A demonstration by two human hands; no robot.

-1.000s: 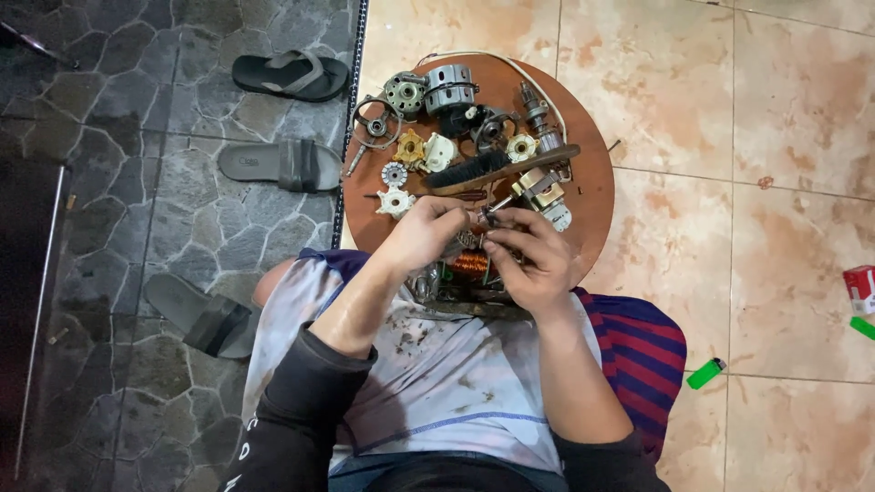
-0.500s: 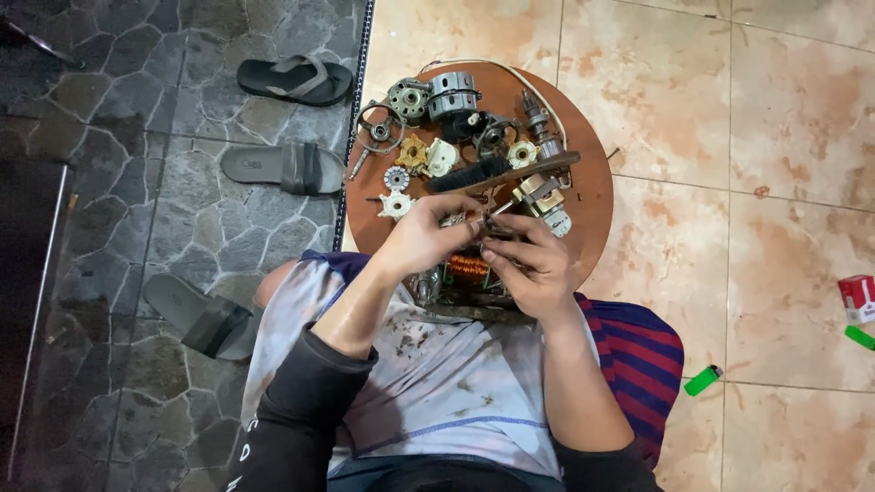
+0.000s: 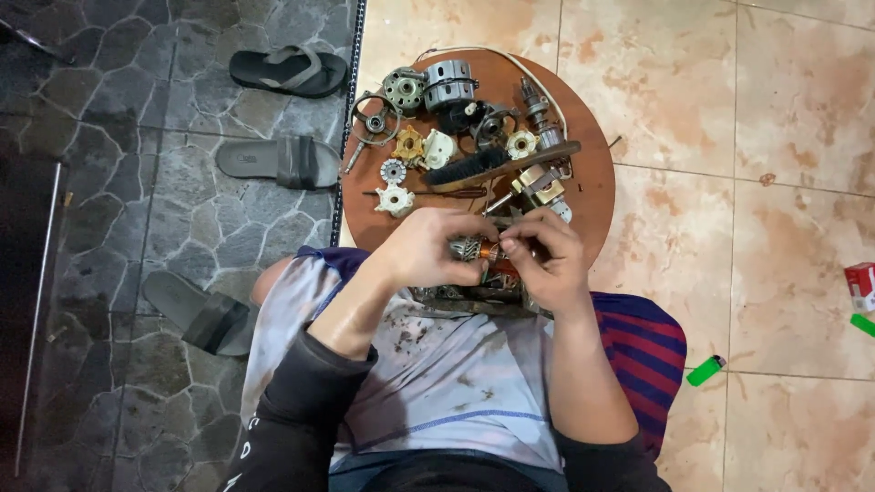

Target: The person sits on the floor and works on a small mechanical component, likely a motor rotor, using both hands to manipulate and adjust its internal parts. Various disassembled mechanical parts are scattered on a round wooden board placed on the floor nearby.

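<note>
While both hands' fingers pinch a copper-wound motor part (image 3: 481, 253), red-and-white box (image 3: 860, 284) far right beside green lighter (image 3: 705, 370).

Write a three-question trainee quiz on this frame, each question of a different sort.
1. True or false: both hands are on the copper-wound motor part.
2. Which lies on the round wooden board?
A. green lighter
B. black-bristled brush
C. grey sandal
3. Fill in: the green lighter lies on the ____ floor tiles, on the person's right.

Key
1. True: the left hand and right hand meet on it above the lap.
2. B: the brush lies among the metal parts; the sandals are on the dark stone paving.
3. Beige.
</note>
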